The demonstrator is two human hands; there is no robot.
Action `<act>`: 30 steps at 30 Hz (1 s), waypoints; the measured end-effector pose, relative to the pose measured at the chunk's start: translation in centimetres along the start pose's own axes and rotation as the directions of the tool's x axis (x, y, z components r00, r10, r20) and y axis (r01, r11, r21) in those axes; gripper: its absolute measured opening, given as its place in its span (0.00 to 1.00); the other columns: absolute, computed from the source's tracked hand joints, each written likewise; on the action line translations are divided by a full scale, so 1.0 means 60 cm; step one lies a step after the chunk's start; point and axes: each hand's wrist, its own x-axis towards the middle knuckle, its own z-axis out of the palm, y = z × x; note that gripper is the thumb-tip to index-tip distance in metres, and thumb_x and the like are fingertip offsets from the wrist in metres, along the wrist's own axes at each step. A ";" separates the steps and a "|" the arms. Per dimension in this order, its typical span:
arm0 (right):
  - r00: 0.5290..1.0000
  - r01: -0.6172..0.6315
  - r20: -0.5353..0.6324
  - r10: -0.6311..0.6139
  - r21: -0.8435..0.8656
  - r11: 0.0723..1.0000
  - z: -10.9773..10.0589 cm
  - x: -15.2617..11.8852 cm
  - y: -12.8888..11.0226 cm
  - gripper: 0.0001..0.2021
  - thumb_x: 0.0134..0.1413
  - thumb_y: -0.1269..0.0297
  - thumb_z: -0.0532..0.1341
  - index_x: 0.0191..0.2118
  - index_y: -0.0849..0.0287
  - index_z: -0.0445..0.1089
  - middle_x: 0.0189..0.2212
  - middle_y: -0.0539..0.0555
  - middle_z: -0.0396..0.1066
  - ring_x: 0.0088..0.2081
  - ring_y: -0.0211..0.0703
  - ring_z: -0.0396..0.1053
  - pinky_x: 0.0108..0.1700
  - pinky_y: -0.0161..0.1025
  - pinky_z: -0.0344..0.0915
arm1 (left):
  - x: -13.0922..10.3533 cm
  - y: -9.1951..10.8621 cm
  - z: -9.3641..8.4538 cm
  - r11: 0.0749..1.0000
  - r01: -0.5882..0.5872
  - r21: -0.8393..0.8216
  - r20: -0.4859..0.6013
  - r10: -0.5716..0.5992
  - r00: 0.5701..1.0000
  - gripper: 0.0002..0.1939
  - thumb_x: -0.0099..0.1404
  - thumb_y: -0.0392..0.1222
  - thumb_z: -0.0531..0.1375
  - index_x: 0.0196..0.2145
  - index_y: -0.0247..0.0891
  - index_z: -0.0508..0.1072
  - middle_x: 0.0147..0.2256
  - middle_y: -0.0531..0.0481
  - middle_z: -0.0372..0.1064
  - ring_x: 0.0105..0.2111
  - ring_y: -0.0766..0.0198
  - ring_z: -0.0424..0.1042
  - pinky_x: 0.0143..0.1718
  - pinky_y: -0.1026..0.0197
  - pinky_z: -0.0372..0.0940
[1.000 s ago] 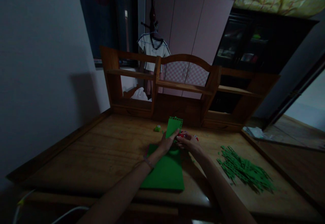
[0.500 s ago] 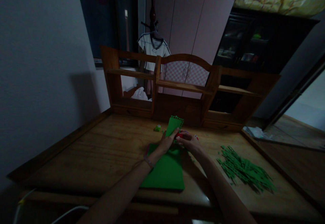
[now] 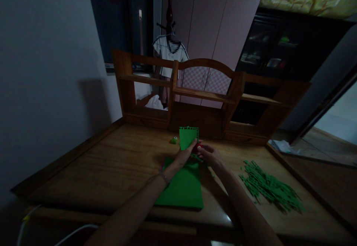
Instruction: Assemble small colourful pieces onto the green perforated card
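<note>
My left hand (image 3: 184, 156) is closed on a green sheet (image 3: 188, 136) with a row of small holes along its top and right edges. At the sheet's right edge, my right hand (image 3: 210, 155) grips a small red tool (image 3: 198, 148), partly hidden by the fingers. Below the hands a larger green sheet or stack (image 3: 182, 188) lies flat on the desk, partly under my left wrist. A small green object with a white spot (image 3: 174, 140) sits just left of the held sheet.
A pile of green strips (image 3: 270, 186) lies on the desk (image 3: 119, 156) to the right. The wooden shelf unit (image 3: 205, 94) stands along the back edge. A white cable (image 3: 78, 231) runs at the front left, and a wall borders the left side.
The held green sheet has turned more upright and shifted slightly left. My right hand and the red tool have moved a little to the right.
</note>
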 end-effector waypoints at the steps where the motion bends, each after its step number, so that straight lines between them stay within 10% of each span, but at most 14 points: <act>1: 1.000 -0.003 -0.003 0.003 0.011 1.000 0.000 0.000 0.000 0.20 0.34 0.58 0.71 0.38 0.57 0.72 0.31 0.50 0.73 0.28 0.36 0.70 0.32 0.33 0.66 | 0.001 0.000 0.000 1.000 -0.022 0.008 -0.001 0.022 1.000 0.28 0.57 0.62 0.55 0.46 0.39 0.73 0.39 0.45 0.74 0.35 0.58 0.74 0.38 0.59 0.68; 30: 0.996 -0.023 0.086 0.008 0.168 0.985 0.009 -0.006 0.006 0.18 0.35 0.61 0.71 0.36 0.58 0.71 0.39 0.54 0.73 0.42 0.46 0.71 0.48 0.43 0.65 | 0.011 -0.004 -0.005 0.997 -0.064 0.041 0.034 0.062 0.997 0.27 0.57 0.60 0.56 0.46 0.39 0.74 0.45 0.47 0.72 0.46 0.55 0.69 0.50 0.56 0.62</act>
